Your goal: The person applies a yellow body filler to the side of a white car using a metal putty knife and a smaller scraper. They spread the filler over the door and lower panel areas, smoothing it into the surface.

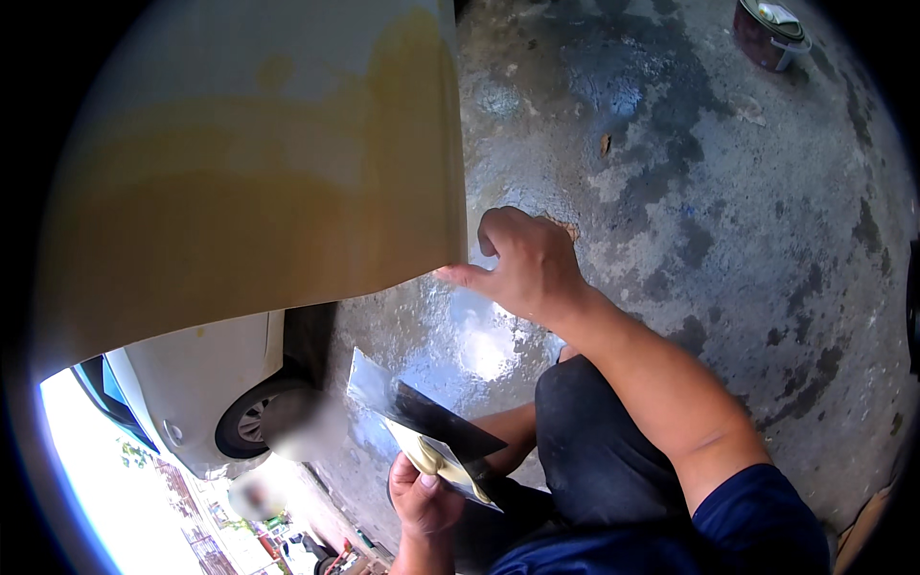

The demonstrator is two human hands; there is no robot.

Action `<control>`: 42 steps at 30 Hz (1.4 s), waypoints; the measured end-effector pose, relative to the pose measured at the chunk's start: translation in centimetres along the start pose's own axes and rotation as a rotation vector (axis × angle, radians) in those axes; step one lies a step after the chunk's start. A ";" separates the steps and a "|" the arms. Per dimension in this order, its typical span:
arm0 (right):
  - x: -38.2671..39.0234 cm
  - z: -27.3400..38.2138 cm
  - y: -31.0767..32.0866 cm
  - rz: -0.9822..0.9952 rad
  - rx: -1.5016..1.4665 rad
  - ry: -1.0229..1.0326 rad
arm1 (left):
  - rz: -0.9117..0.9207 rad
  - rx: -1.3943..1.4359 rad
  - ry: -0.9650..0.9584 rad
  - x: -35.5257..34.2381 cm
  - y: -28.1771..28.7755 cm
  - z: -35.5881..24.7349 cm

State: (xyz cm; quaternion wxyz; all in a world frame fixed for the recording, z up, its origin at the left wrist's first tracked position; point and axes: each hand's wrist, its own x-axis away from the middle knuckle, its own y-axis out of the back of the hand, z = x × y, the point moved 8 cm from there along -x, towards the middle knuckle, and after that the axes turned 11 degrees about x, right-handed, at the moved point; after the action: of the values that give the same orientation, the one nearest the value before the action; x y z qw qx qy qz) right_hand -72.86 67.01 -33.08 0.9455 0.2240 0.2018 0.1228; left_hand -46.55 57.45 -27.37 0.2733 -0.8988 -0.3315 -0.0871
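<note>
Against the lower edge of a yellow-primed car panel (249, 172), the right hand (522, 264) rests its fingertips, fingers loosely spread and holding nothing. Lower down, the left hand (422, 498) is clamped on two flat putty spreaders (422, 422) smeared with yellowish filler (441, 458), above the stained concrete floor (728, 211).

Bare forearms, short dark-blue sleeve at the right shoulder, black trousers over bent knees.

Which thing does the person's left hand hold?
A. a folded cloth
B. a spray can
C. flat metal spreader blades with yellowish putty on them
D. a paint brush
C: the left hand grips flat spreader blades smeared with yellowish putty, while the right hand touches the edge of the yellow-coated panel.
</note>
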 end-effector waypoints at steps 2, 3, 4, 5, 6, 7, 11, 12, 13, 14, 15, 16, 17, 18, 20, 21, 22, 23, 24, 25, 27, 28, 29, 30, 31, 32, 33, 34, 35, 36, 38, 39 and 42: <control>0.8 -1.8 -2.0 0.152 -0.002 -0.130 | 0.017 0.004 0.007 -0.1 -0.3 -0.2; 1.5 -2.9 -3.0 0.227 -0.002 -0.195 | 0.030 0.012 0.013 -0.1 -0.5 -0.2; 2.2 -3.7 -3.3 0.215 -0.089 -0.205 | 0.049 0.017 0.033 -0.3 -0.9 0.0; 3.2 -4.1 -3.7 0.206 -0.179 -0.209 | 0.065 0.022 0.048 -0.4 -1.2 0.2; 4.3 -4.6 -3.8 0.196 -0.267 -0.213 | 0.082 0.027 0.064 -0.4 -1.5 0.5; 5.1 -4.2 -3.6 0.240 -0.353 -0.183 | 0.069 0.030 0.085 -0.3 -1.2 0.8; 7.3 -0.9 -0.7 0.469 -0.827 -0.089 | 0.163 0.108 0.260 0.0 -1.7 2.5; 7.8 0.1 0.1 0.534 -1.020 -0.139 | 0.230 0.171 0.321 0.1 -2.2 3.0; 8.3 0.9 0.8 0.595 -1.209 -0.191 | 0.302 0.234 0.384 0.1 -2.8 3.6; 8.7 1.6 1.5 0.668 -1.338 -0.139 | 0.373 0.247 0.419 -0.1 -3.5 4.1; 9.2 2.1 2.2 0.686 -1.318 -0.125 | 0.335 0.232 0.413 -0.1 -3.6 4.6; 9.1 2.0 3.3 0.636 -1.249 -0.145 | 0.281 0.176 0.414 -0.5 -4.4 4.9; 8.8 2.0 4.3 0.590 -1.182 -0.165 | 0.224 0.119 0.412 -1.0 -5.3 5.0; 8.5 1.2 5.0 0.539 -1.166 -0.277 | 0.258 0.115 0.362 -1.4 -6.2 4.8; 7.8 -2.4 6.6 0.284 -1.117 -0.342 | 0.322 0.153 0.205 -2.5 -8.0 3.8; 8.1 -5.3 7.7 0.134 -1.089 -0.432 | 0.328 0.159 0.112 -3.1 -9.3 3.2; 7.8 -5.3 9.4 0.083 -1.150 -0.423 | 0.371 0.120 0.003 -3.6 -9.6 2.1; 7.8 -4.9 10.9 0.037 -1.213 -0.407 | 0.367 0.090 -0.121 -4.1 -9.7 1.3; 8.5 -4.3 11.6 0.085 -1.158 -0.344 | 0.353 0.112 -0.182 -4.3 -10.3 0.9; 9.4 -3.7 12.4 0.126 -1.090 -0.285 | 0.342 0.140 -0.234 -4.6 -11.1 0.6; 11.0 -1.8 12.5 0.244 -1.058 -0.222 | 0.397 0.151 -0.290 -4.9 -12.6 0.5; 11.3 -1.0 12.4 0.290 -0.996 -0.209 | 0.414 0.190 -0.294 -4.7 -13.6 0.8; 11.4 -0.3 12.2 0.333 -0.937 -0.197 | 0.432 0.226 -0.299 -4.6 -14.3 0.9; 11.5 -0.5 11.9 0.316 -0.889 -0.191 | 0.513 0.211 -0.291 -4.4 -15.3 1.1; 11.4 -0.6 11.6 0.303 -0.842 -0.192 | 0.572 0.155 -0.279 -4.2 -15.7 1.4; 11.1 -0.6 11.7 0.249 -0.912 -0.213 | 0.631 0.098 -0.268 -4.2 -15.8 1.6; 10.7 -0.4 11.8 0.267 -0.901 -0.217 | 0.689 0.039 -0.259 -4.1 -16.0 1.6; 10.2 -0.2 12.3 0.286 -0.889 -0.223 | 0.756 -0.041 -0.241 -3.9 -16.3 1.8; 9.7 -0.2 12.8 0.301 -0.879 -0.235 | 0.825 -0.123 -0.246 -3.7 -17.0 1.7; 9.2 0.0 13.4 0.292 -0.898 -0.212 | 0.845 -0.333 -0.238 -3.9 -16.8 1.8; 8.0 0.3 14.6 0.282 -0.857 -0.159 | 0.842 -0.820 -0.448 -3.5 -18.6 1.1; 7.6 0.3 15.2 0.279 -0.837 -0.133 | 0.884 -0.927 -0.559 -3.1 -19.5 1.0; 5.8 1.3 18.3 0.186 -0.759 0.005 | 0.911 -1.216 -0.647 -4.5 -18.8 0.8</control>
State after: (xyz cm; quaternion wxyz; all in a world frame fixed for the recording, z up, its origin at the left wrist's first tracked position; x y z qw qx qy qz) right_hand -69.78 84.35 -25.27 0.9455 -0.1244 0.1230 0.2745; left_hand -62.09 67.32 -21.42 -0.3611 -0.9169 0.1081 0.1312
